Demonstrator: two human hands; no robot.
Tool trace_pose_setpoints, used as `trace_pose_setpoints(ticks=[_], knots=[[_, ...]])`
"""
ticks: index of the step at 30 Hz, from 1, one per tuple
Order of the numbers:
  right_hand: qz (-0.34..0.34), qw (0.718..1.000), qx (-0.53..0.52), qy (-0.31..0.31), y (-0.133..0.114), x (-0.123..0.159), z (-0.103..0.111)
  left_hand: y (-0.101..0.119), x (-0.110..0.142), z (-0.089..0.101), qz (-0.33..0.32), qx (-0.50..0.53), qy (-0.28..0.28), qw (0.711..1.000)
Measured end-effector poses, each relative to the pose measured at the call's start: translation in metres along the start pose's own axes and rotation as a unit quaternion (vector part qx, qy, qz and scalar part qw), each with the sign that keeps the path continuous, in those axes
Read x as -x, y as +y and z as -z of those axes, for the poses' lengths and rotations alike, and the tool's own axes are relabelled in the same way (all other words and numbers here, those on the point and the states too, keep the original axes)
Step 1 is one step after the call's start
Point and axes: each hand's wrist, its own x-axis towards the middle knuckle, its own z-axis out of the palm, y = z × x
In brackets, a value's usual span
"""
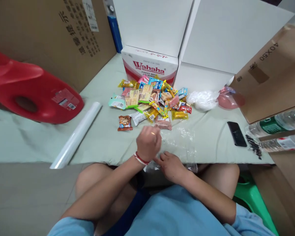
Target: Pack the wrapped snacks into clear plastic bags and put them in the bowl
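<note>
A clear plastic bag (186, 141) lies flat at the table's front edge, part of it hanging over. My right hand (173, 167) rests at its near left side, fingers curled and gripping the film. Just above and to the left, my left hand (148, 142) is closed like a fist, slightly blurred; its fingertips and anything in them are hidden. A red and white cord circles that wrist. Beyond both hands spreads a pile of small wrapped snacks (145, 94). A pink-wrapped snack (163, 123) and a brown cookie packet (125, 123) lie nearest.
On the left are a red plastic jug (46, 88) and a white roll (76, 136). A Wahaba-lettered carton (149, 65) stands behind the pile. To the right lie a white plastic bag (203, 100), a phone (237, 134) and two bottles, one green-labelled (272, 125).
</note>
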Motion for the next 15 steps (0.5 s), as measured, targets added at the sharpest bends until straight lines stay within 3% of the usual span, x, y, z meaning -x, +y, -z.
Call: trace_pose_setpoints(ticks=[2, 4, 7, 10, 12, 14, 15], knots=[[-0.005, 1.0, -0.006, 0.0, -0.004, 0.001, -0.002, 0.008, 0.011, -0.01, -0.082, -0.024, -0.107, 0.991], [-0.012, 1.0, -0.004, -0.001, -0.009, 0.006, -0.002, 0.006, 0.017, -0.023, -0.077, -0.05, -0.164, 0.982], [0.039, 0.997, -0.053, -0.042, -0.009, 0.02, 0.011, -0.004, 0.017, -0.04, -0.025, -0.083, -0.182, 0.98], [0.098, 0.978, -0.177, -0.052, 0.019, 0.019, 0.047, -0.008, 0.018, -0.047, -0.024, -0.101, -0.183, 0.978], [0.015, 0.981, -0.175, 0.079, 0.055, -0.003, 0.078, -0.007, 0.021, -0.048, -0.036, -0.105, -0.186, 0.976], [-0.084, 0.967, -0.081, 0.226, 0.099, -0.042, 0.104, -0.006, 0.024, -0.047, -0.044, -0.105, -0.193, 0.975], [-0.124, 0.957, -0.037, 0.26, 0.121, -0.065, 0.114, -0.006, 0.025, -0.046, -0.043, -0.104, -0.197, 0.974]])
